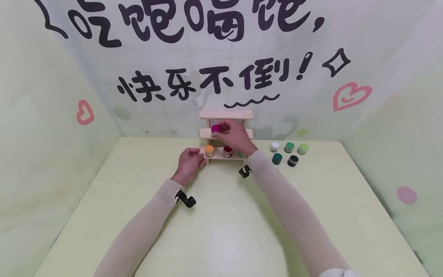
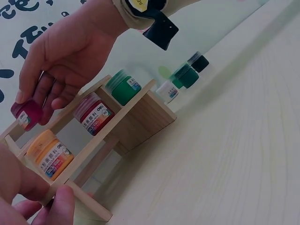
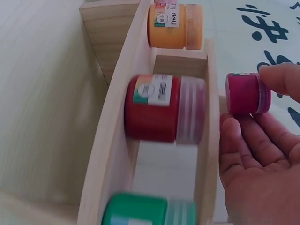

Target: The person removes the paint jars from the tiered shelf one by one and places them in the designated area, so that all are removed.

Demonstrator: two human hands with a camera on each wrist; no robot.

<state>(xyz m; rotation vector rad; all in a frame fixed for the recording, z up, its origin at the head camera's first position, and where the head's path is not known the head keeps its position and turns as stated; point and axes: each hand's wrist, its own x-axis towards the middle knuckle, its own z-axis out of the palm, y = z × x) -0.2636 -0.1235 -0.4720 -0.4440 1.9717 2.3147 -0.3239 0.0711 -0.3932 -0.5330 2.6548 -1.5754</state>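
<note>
A small wooden tiered shelf [image 1: 226, 114] stands against the back wall. My right hand [image 1: 236, 135] pinches a magenta paint jar [image 3: 243, 93] between thumb and fingers, at the left part of the middle tier in the head view. With its thumb and fingertips, my left hand [image 1: 188, 164] grips the left end of the bottom tier. That tier carries an orange paint jar [image 2: 49, 153], a dark red paint jar [image 2: 93, 114] in the middle and a green paint jar [image 2: 123, 87] at the right. In the head view the right wrist partly covers the green one.
Right of the shelf, several more jars stand on the table [image 1: 214, 231]: a white jar [image 1: 275, 146], a green jar [image 1: 289, 147], a light green jar [image 1: 303, 149], a teal jar [image 1: 277, 158] and a black jar [image 1: 292, 160]. Printed cloth walls [image 1: 187, 123] enclose the table's back and sides.
</note>
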